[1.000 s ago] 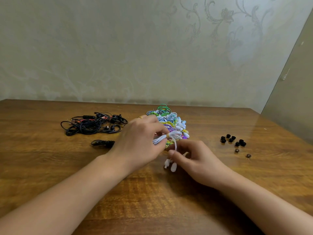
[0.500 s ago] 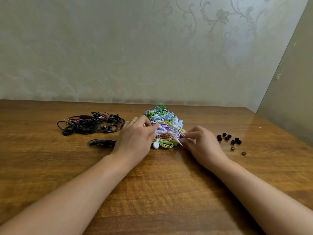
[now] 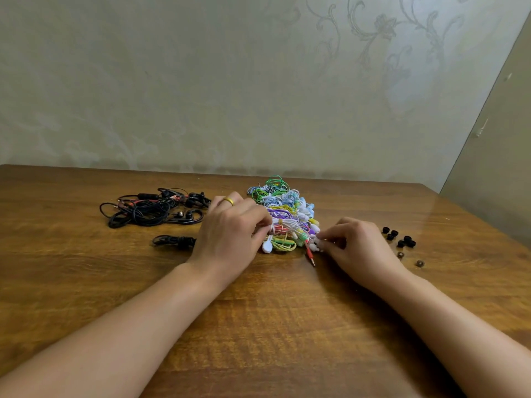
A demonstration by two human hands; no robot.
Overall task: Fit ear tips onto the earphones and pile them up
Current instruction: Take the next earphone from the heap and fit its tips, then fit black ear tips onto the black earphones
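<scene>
A heap of coloured earphones (image 3: 283,209) (green, blue, purple, yellow, white) lies mid-table. My left hand (image 3: 230,231), wearing a gold ring, rests at the heap's left front edge, its fingertips pinching a white coiled earphone (image 3: 284,225) on the pile. My right hand (image 3: 352,244) is at the heap's right front corner, thumb and fingers pinching white earbuds (image 3: 314,245). A red plug (image 3: 311,255) sticks out just below them. Several black ear tips (image 3: 399,238) lie loose to the right of my right hand.
A tangle of black earphones (image 3: 152,208) lies at the left, with one coiled black earphone (image 3: 173,241) in front of it. Two small dark ear tips (image 3: 409,259) sit apart near the black ones. The wooden table (image 3: 273,326) meets a wall behind.
Both hands carried the white earphone from in front of the pile forward onto the heap. The right hand moved up and right to the heap's corner.
</scene>
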